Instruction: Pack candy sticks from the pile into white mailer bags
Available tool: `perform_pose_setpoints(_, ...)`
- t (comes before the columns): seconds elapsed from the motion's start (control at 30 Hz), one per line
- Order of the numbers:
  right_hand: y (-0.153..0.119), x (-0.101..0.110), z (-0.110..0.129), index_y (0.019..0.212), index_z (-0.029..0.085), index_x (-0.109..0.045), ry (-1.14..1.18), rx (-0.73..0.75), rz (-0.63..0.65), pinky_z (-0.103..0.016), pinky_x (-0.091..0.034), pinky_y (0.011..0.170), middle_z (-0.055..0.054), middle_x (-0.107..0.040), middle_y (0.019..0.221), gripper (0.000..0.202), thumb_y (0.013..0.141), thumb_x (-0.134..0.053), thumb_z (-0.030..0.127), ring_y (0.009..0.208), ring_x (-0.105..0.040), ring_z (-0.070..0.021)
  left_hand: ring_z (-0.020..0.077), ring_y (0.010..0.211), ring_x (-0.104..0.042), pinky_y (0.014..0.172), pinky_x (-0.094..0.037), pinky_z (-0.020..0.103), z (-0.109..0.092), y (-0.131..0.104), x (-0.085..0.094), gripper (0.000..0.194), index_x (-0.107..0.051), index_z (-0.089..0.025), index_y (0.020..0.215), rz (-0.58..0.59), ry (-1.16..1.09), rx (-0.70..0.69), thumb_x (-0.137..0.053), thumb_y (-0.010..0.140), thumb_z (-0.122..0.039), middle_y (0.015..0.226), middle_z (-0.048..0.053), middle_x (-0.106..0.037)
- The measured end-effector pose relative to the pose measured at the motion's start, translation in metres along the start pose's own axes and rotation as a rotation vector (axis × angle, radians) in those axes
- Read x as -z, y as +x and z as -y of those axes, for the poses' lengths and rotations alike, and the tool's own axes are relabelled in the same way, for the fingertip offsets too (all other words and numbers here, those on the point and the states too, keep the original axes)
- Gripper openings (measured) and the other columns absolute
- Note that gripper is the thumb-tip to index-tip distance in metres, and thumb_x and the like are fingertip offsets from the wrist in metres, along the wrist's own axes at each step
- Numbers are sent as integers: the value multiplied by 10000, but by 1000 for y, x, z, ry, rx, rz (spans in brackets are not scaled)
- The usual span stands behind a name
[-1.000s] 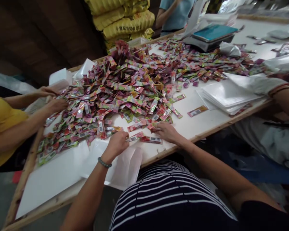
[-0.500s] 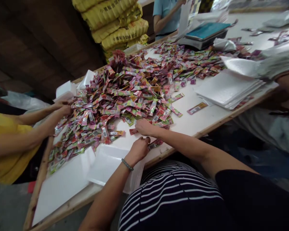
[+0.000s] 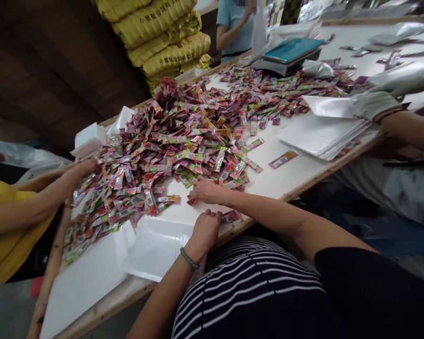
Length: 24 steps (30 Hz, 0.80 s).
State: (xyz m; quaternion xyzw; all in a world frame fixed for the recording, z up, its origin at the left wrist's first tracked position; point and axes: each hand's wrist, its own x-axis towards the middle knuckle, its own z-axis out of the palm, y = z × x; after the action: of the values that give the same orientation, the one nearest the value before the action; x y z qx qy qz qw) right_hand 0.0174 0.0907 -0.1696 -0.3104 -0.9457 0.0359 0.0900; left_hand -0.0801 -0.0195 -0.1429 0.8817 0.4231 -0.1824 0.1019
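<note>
A large heap of small colourful stick sachets (image 3: 183, 141) in pink, green and orange covers the table. My left hand (image 3: 207, 228), with a beaded bracelet at its wrist, is curled at the near edge. Printed sachets (image 3: 231, 216) stick out from its right side, their other ends hidden by the fingers. Just beyond it, my right hand (image 3: 210, 191) is at the heap's near fringe. Its fingers are closed on a red sachet (image 3: 191, 200), which shows below the fingertips. White plastic bags (image 3: 159, 249) lie flat left of my left hand.
One loose sachet (image 3: 282, 159) lies on the white tabletop (image 3: 268, 181). At right, a co-worker's gloved hand (image 3: 372, 104) rests by stacked white bags (image 3: 318, 134). Another person's hand (image 3: 88, 167) touches the heap at left. A scale (image 3: 289, 54) stands behind.
My right hand has shifted slightly left, and the red sachet's visible end now points lower. My left hand has turned and moved a little nearer the table's edge. The whole view has shifted slightly.
</note>
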Motion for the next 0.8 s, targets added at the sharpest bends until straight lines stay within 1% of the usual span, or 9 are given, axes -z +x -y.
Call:
perform_pose_setpoints(0.17, -22, 12, 19, 1083, 145, -589, 53, -51, -99, -366, -330, 844, -99, -649, 905, 246, 974, -369, 142, 896, -535, -215, 273, 968, -621, 850, -496, 396, -6, -13, -3, 303, -566, -103, 1162, -1, -5, -40, -434, 889, -102, 1013, 148, -697)
perform_pose_setpoints(0.23, -43, 12, 26, 1114, 154, -578, 120, -80, -33, -334, -352, 779, -94, -643, 907, 246, 977, -374, 155, 834, -550, -202, 265, 976, -626, 862, -499, 392, -7, -24, -3, 303, -573, -117, 1153, -50, -52, -112, -413, 897, -95, 1049, 140, -693)
perform_pose_setpoints(0.33, -77, 4, 34, 1085, 135, -594, 268, -77, 105, -309, -384, 744, -104, -644, 937, 193, 942, -494, 219, 843, -565, -200, 239, 1023, -614, 926, -477, 371, -6, -36, 1, 263, -587, -147, 1114, -261, -176, -140, -399, 930, -151, 1087, 127, -680)
perform_pose_setpoints(0.43, -103, -1, 33, 1103, 131, -598, 477, -56, 104, -303, -420, 769, -110, -652, 1023, 246, 899, -569, 266, 880, -576, -190, 282, 1118, -575, 968, -450, 418, -1, -30, 6, 392, -497, -121, 1270, -428, -245, 62, -479, 934, -322, 1191, 176, -638)
perform_pose_setpoints(0.53, -117, 4, 14, 1194, 150, -586, 484, -176, -41, -322, -419, 841, -121, -655, 1106, 288, 940, -467, 216, 969, -575, -196, 295, 1099, -594, 907, -473, 407, 4, -13, 8, 547, -407, -98, 1372, -250, -280, 114, -536, 907, -355, 1168, 185, -660)
perform_pose_setpoints(0.6, -118, 9, -7, 1238, 142, -573, 304, -307, -90, -363, -391, 887, -141, -650, 1138, 331, 929, -471, 201, 1047, -545, -235, 281, 1051, -621, 866, -480, 374, 7, -2, 9, 437, -502, -125, 1299, -96, -265, 28, -527, 910, -321, 1093, 153, -697)
perform_pose_setpoints(0.67, -117, 13, -28, 1217, 131, -589, 125, -387, -20, -381, -369, 895, -147, -659, 1109, 332, 902, -508, 201, 1070, -522, -266, 273, 997, -645, 831, -483, 356, 10, 5, 13, 315, -607, -163, 1164, 3, -235, -41, -513, 914, -328, 1026, 125, -718)
perform_pose_setpoints(0.73, -116, 16, -48, 1126, 131, -631, 26, -448, 58, -368, -362, 883, -144, -669, 1073, 274, 899, -481, 168, 1069, -520, -268, 257, 939, -665, 793, -491, 341, 16, 11, 18, 284, -636, -197, 1122, 45, -244, -41, -480, 928, -333, 988, 100, -724)
perform_pose_setpoints(0.8, -119, 20, -65, 1048, 138, -648, 14, -563, 79, -336, -375, 827, -139, -677, 1031, 261, 896, -436, 128, 1019, -549, -254, 239, 964, -661, 813, -492, 329, 27, 19, 25, 293, -617, -210, 1172, -16, -257, 11, -464, 929, -264, 1035, 93, -712)
